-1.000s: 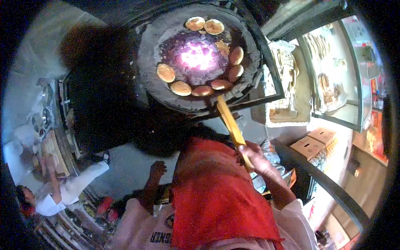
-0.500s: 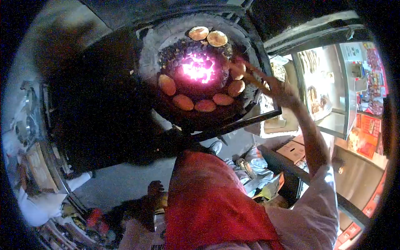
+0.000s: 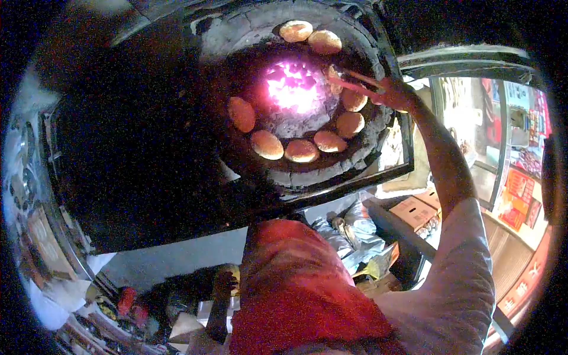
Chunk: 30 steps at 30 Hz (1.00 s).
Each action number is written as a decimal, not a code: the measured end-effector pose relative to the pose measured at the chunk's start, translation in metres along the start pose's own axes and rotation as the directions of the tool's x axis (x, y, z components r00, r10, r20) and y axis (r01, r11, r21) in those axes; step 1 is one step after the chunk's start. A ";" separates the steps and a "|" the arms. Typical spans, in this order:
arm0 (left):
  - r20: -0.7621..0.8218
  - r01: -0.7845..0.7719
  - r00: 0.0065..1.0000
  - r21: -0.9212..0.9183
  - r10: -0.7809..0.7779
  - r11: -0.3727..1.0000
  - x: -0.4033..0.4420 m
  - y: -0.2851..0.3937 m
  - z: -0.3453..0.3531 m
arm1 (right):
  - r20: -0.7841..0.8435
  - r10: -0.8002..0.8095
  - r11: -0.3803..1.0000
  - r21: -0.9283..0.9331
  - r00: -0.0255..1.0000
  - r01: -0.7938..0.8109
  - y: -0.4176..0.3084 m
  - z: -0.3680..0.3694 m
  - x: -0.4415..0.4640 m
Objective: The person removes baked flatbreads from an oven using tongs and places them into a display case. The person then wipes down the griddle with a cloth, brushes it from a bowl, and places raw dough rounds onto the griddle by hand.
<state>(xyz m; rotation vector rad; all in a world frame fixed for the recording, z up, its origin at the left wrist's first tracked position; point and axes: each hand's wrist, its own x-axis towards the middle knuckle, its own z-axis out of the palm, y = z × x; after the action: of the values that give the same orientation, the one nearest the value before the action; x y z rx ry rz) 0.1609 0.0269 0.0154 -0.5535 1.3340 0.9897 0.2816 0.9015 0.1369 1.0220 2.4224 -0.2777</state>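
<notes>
My right hand [image 3: 393, 96] is closed around a pair of tongs [image 3: 364, 84] and reaches over the round oven from the right. The tongs' tips are at a flatbread [image 3: 335, 80] that stands tilted near the glowing coals [image 3: 294, 89]. Just below the tongs lies another flatbread [image 3: 355, 100]. Several more round, browned flatbreads [image 3: 267, 145] sit in a ring around the coals. Down by my side, away from the oven, hangs my left hand [image 3: 225, 279]; it is dark, with its fingers seemingly apart and nothing visible in them.
A pale, cracked rim [image 3: 307, 177] surrounds the oven, inside a dark metal frame [image 3: 349, 180]. Below it are a cardboard box [image 3: 412, 212] and plastic bags [image 3: 361, 231]. A lit glass case [image 3: 467, 112] stands at the right. My red apron [image 3: 296, 284] faces the oven's front edge.
The view has shifted, with the oven higher in it. My right hand and the tongs have moved slightly toward the back, and a flatbread now stands tilted at the tongs' tips.
</notes>
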 end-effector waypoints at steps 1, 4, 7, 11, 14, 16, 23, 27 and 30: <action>0.001 -0.016 1.000 0.027 0.016 1.000 0.006 -0.005 -0.005 | 0.002 0.000 1.000 0.000 1.000 0.000 -0.003 -0.003 -0.001; 0.006 -0.054 0.999 0.087 0.054 0.995 0.025 -0.017 -0.018 | 0.166 -0.025 0.995 0.100 0.986 0.009 -0.022 -0.027 -0.010; 0.029 -0.086 0.996 0.148 0.082 0.985 0.043 -0.025 -0.026 | 0.221 -0.038 0.959 0.282 0.975 -0.027 -0.034 -0.042 -0.020; 0.114 -0.149 0.986 0.243 0.125 0.958 0.071 -0.046 -0.044 | 0.130 0.045 0.987 0.145 0.990 -0.064 -0.013 -0.013 -0.013; 0.171 -0.186 0.975 0.290 0.141 0.939 0.085 -0.053 -0.047 | 0.104 -0.059 0.983 0.181 0.993 0.040 -0.030 -0.024 -0.023; 0.000 -0.024 1.000 0.180 0.025 0.983 0.076 -0.038 -0.033 | -0.076 -0.102 0.994 -0.050 0.992 0.099 -0.021 -0.006 -0.019; -0.089 -0.068 0.992 0.257 0.094 0.964 0.064 -0.012 -0.022 | 0.118 -0.026 0.994 -0.098 0.993 0.038 -0.020 -0.023 0.003; -0.150 -0.165 0.962 0.341 0.226 0.926 0.056 -0.010 -0.026 | 0.182 0.050 0.998 0.019 0.982 -0.054 0.006 -0.018 0.010; -0.194 -0.099 0.968 0.288 0.159 0.953 0.060 -0.014 -0.030 | 0.125 -0.040 0.997 0.067 0.991 0.032 0.014 -0.010 0.000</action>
<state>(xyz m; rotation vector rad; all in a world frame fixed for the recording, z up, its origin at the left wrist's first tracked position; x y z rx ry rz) 0.1530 0.0119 -0.0509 -0.3696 1.6893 0.8455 0.2877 0.9147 0.1455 0.9591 2.3326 -0.4234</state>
